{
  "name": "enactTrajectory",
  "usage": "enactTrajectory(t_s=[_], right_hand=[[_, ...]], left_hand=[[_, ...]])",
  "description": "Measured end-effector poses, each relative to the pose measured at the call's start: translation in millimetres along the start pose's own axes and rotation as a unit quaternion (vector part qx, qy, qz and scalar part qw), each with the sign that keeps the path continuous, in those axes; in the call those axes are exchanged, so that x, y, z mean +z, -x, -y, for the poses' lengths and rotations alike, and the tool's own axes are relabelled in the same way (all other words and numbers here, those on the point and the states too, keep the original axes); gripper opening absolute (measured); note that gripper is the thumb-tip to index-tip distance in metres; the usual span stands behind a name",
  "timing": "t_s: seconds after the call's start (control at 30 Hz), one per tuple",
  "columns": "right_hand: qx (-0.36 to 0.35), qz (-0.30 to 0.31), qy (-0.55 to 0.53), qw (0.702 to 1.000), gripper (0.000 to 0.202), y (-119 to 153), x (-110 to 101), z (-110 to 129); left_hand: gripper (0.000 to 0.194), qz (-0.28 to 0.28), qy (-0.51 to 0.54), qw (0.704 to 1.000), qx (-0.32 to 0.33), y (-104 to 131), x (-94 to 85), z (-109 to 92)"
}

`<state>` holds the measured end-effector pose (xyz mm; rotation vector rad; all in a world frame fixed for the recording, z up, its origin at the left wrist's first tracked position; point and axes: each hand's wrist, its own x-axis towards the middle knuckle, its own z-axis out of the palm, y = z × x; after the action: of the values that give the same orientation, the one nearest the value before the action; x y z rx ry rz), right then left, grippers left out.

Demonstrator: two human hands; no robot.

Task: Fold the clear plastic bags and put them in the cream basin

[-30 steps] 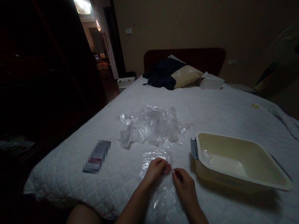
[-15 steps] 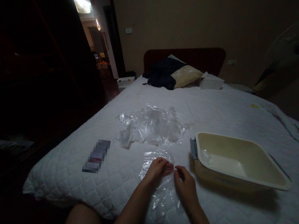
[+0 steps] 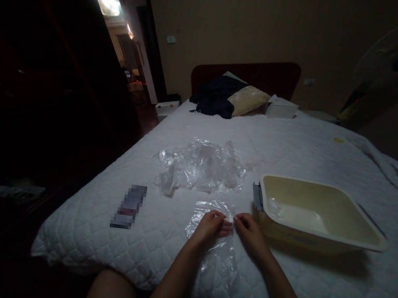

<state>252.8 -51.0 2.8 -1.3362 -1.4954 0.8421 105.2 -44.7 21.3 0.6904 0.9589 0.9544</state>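
While pinching clear plastic film (image 3: 219, 263) narrowly with left hand (image 3: 211, 226) and right hand (image 3: 249, 234) | film beneath and around grip | now bringing right level with left, apparently resetting pinch | beyond grip, crumpled plastic (image 3: 204, 164)

Plastic film (image 3: 220, 260) I'm handling: showing clear, catching white glints. Heap of plastic (image 3: 200, 166): looking equally colourless. I'm seeing a white bedspread (image 3: 156, 244), diamond-like quilting patterning it. Tub (image 3: 307, 194) is showing pale cream-yellow (its near clip (image 3: 258, 197) looking grey). Headboard (image 3: 247, 72) is reading dark red; cushion (image 3: 248, 100), dull gold; bunched cloth (image 3: 213, 99), navy.
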Motion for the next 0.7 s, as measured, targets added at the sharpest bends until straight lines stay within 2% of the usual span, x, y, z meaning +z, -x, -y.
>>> enactTrajectory(t_s=[0.13, 0.3, 0.43, 0.6, 0.7], right_hand=[[0.009, 0.015, -0.03, 0.999, 0.028, 0.6, -1.9, -1.3], [0.028, 0.036, -0.058, 0.997, 0.028, 0.5, -5.4, -1.0], [0.043, 0.03, -0.068, 0.996, 0.029, 0.3, -6.6, -5.3], [0.094, 0.013, -0.09, 0.991, 0.037, 2.0, -5.2, -5.2], [0.099, 0.004, -0.102, 0.99, 0.039, 2.7, -4.8, -3.9]], left_hand=[[0.029, -0.023, -0.032, 0.999, -0.008, 7.0, 2.9, -5.3], [0.03, -0.014, -0.061, 0.998, -0.004, 4.8, -2.3, -0.9], [0.032, -0.023, -0.08, 0.997, 0.004, 1.2, -3.3, 2.4], [0.034, -0.047, -0.087, 0.995, 0.029, 3.6, 1.1, 0.5], [0.033, -0.041, -0.096, 0.994, 0.031, 4.4, 0.5, 1.6]])
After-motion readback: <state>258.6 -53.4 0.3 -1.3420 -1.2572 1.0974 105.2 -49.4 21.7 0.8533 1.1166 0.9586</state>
